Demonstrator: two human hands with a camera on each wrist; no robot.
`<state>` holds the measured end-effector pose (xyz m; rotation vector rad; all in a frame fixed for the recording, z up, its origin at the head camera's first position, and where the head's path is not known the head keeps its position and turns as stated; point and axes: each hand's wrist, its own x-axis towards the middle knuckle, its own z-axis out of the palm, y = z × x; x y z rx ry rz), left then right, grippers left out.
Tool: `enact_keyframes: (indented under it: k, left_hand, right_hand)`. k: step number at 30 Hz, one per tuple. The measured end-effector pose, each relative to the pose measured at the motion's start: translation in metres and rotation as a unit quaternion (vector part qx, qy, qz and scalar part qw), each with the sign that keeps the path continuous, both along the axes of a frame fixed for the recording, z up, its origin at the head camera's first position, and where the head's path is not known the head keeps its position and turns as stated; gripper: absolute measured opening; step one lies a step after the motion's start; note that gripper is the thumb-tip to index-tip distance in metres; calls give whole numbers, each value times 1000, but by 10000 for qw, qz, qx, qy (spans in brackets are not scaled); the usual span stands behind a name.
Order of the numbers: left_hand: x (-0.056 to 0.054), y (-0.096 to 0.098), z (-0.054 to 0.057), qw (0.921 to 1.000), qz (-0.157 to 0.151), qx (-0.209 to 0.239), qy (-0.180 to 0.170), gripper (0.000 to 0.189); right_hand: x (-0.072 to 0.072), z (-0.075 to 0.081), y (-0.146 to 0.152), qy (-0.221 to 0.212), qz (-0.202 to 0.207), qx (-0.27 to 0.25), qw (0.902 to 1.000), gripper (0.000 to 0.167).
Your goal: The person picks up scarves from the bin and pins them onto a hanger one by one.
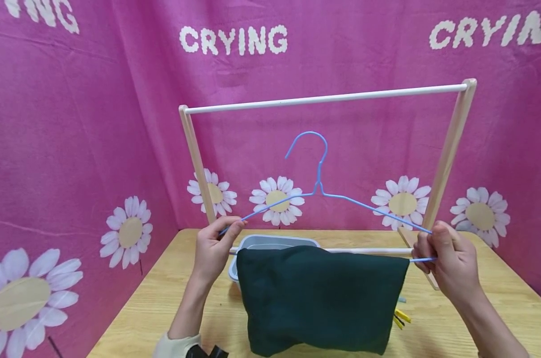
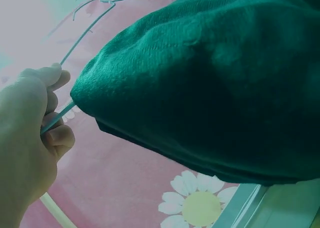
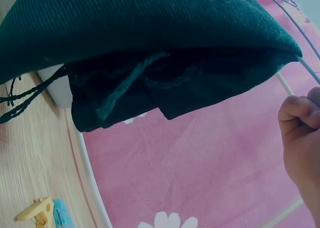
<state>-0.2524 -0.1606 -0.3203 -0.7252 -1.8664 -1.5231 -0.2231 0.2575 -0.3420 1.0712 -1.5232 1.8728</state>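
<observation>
A blue wire hanger (image 1: 319, 171) is held upright in front of me, hook on top. Over its lower bar hangs a folded dark green cloth (image 1: 324, 298), its bottom well below the bar. My left hand (image 1: 214, 248) grips the hanger's left corner, thumb and forefinger on the sloping wire. At the opposite corner my right hand (image 1: 451, 256) holds the hanger with curled fingers, the thumb lying on top. Twisted cords (image 3: 35, 95) dangle from the cloth in the right wrist view.
Behind the hanger stands a rack with a white top rod (image 1: 328, 98) and wooden posts. A grey basin (image 1: 279, 241) is partly hidden by the cloth. Yellow (image 3: 37, 210) and blue clothespins (image 3: 61, 214) lie on the wooden table (image 1: 163, 298). A pink curtain surrounds the table.
</observation>
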Motion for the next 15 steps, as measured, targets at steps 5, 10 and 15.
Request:
enact_keyframes:
  k: [5, 10, 15]
  left_hand:
    - [-2, 1, -2, 9988, -194, 324, 298, 12]
    - [-2, 2, -3, 9988, -78, 423, 232, 14]
    - [-3, 6, -4, 9977, 203, 463, 450, 20]
  right_hand:
    - [0, 0, -1, -46, -1, 88, 10000, 34]
    - [0, 0, -1, -254, -189, 182, 9993, 33]
    - [-2, -1, 2, -288, -54, 211, 9993, 33]
